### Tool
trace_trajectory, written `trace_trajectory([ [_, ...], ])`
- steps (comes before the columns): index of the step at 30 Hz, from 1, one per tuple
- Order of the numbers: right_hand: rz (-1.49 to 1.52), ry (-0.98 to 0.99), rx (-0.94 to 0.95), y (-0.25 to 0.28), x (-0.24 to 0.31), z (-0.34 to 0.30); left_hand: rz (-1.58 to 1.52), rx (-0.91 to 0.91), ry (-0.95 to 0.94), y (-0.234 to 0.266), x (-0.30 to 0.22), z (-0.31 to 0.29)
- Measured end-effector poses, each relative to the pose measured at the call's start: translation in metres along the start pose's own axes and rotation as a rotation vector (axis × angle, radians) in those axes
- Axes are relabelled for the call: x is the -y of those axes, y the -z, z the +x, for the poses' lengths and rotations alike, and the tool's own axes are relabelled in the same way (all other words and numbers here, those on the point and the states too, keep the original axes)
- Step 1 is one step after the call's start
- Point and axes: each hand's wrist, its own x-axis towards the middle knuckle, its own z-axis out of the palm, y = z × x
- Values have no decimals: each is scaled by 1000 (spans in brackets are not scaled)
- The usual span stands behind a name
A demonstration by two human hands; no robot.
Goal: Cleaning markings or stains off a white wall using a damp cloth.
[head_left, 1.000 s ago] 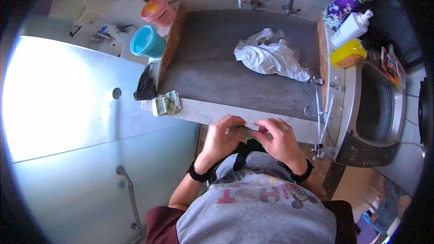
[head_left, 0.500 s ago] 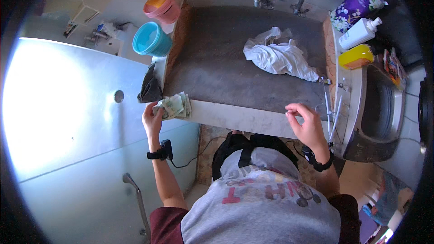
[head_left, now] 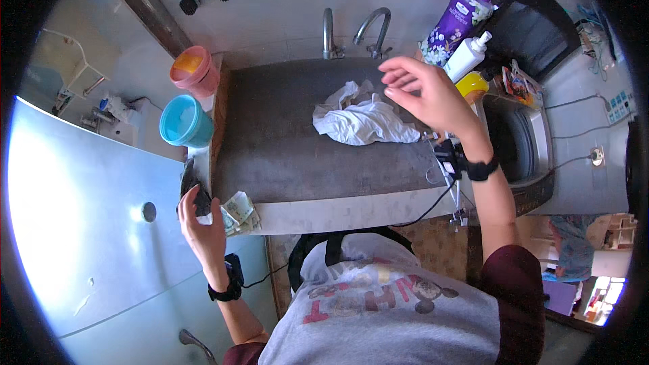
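Observation:
My left hand point(head_left: 205, 231) is at the near left corner of the stone sink point(head_left: 270, 162), its fingers apart and nothing gripped. Beside its fingertips, folded banknotes point(head_left: 239, 211) rest on the ledge. A crumpled black cloth or pouch point(head_left: 192, 179) is just beyond that hand. Raised above the sink's right side is my right hand point(head_left: 427, 98), open with its fingers loosely bent and nothing in it. Below and left of it, a bunched white cloth point(head_left: 368, 124) lies in the sink.
On the left ledge stand a teal tub point(head_left: 181, 122) and a pink tub point(head_left: 196, 71). Two taps point(head_left: 329, 34) rise at the back. At the right are a purple pack point(head_left: 456, 20), a white pump bottle point(head_left: 466, 56), a yellow bottle point(head_left: 474, 83) and a washing machine point(head_left: 520, 142).
The left hand has let go of the banknotes, which now sit on the ledge. My right hand has moved up and forward over the sink. The view has shifted.

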Motion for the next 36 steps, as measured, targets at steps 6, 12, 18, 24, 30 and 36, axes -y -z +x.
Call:
trace_trajectory([
  [6,-48,12,494,-25,-59,49,216,430,-197,-39,17,8],
  [12,-50,-93,767,-69,-110,61,477,856,-86,-35,54,-8],
  [18,58,-204,839,-78,-123,60,463,741,-250,-26,64,-14],
  [24,150,-327,824,-82,-141,64,476,821,-262,-13,62,-8],
  [30,-168,-421,786,-69,-143,55,352,681,-235,-2,17,-9],
  [36,-360,-294,904,-97,-196,15,96,685,-384,-54,-83,6],
])
